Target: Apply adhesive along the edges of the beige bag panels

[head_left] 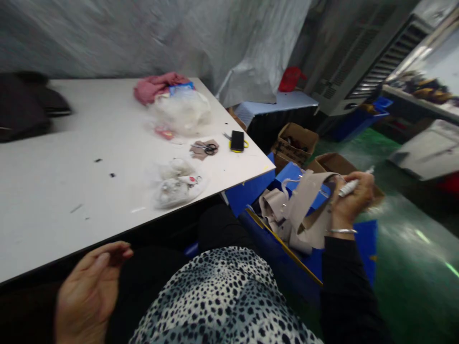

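Observation:
My right hand is closed around a white pen-like tool and a beige leather piece, held over a blue bin to the right of my lap. More beige pieces lie in the bin. My left hand hovers low by the near edge of the white table, fingers loosely curled and apart, holding nothing. A silver bangle sits on my right wrist.
On the table lie clear plastic bags, scissors on small brown pieces, a black phone, a pink cloth and dark fabric. Cardboard boxes stand on the green floor beyond the bin.

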Demonstrator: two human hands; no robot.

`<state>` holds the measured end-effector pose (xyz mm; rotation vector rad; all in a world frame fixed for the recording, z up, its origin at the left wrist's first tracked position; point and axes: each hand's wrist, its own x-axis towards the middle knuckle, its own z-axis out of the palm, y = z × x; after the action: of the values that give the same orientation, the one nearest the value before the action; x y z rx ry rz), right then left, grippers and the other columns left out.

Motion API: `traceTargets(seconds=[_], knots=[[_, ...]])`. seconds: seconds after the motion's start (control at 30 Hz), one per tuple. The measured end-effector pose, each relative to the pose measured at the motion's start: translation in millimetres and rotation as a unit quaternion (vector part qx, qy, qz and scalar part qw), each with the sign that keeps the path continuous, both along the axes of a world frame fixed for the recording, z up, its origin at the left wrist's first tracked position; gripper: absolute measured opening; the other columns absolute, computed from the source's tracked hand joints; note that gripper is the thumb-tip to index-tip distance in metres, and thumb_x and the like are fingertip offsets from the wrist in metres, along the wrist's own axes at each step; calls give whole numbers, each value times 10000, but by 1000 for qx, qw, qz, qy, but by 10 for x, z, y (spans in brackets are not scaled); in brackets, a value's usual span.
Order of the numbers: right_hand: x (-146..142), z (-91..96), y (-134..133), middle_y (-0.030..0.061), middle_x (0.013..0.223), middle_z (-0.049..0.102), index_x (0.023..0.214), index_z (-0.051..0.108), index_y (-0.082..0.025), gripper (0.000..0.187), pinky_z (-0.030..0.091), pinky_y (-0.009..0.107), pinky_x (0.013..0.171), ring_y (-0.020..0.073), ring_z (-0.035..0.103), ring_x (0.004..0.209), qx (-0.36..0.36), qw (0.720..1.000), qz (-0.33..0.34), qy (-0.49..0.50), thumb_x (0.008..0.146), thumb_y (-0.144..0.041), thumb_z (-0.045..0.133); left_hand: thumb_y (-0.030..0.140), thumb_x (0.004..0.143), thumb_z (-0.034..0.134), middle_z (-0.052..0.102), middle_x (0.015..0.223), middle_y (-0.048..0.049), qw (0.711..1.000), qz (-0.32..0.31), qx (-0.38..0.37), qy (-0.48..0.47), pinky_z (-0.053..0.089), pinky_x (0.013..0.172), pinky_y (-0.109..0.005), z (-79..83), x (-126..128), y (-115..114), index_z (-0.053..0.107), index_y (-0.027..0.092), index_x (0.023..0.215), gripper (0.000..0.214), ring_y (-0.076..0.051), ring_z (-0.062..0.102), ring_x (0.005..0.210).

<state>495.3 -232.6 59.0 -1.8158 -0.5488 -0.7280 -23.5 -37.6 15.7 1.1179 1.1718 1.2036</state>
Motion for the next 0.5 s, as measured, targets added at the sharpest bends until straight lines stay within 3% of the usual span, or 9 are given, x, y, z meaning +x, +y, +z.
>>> traceTargets(seconds=[0.07,0.27,0.5], knots=[[74,-134,-1,41,811,538,708,500,-336,311,423,477,915,304,594,866,-17,1000,-7,0,713,-195,777,374,741,828,784,874,-3,999,27,-25,-29,628,766,-379,-103,-48,63,806,266,813,132,-224,681,832],[82,-370,3,118,953,605,760,568,-413,93,386,612,1014,394,622,1166,-36,998,31,46,796,-438,649,361,730,850,776,915,-77,997,53,-31,-54,605,788,-328,-209,-82,29,800,173,857,232,-226,692,886],[-28,-551,-78,171,1082,631,721,566,-440,147,330,716,1033,441,562,1326,-103,987,32,118,776,-571,606,386,722,862,781,908,-85,995,67,-53,-51,594,788,-328,-308,-47,-13,798,155,889,292,-218,700,838]])
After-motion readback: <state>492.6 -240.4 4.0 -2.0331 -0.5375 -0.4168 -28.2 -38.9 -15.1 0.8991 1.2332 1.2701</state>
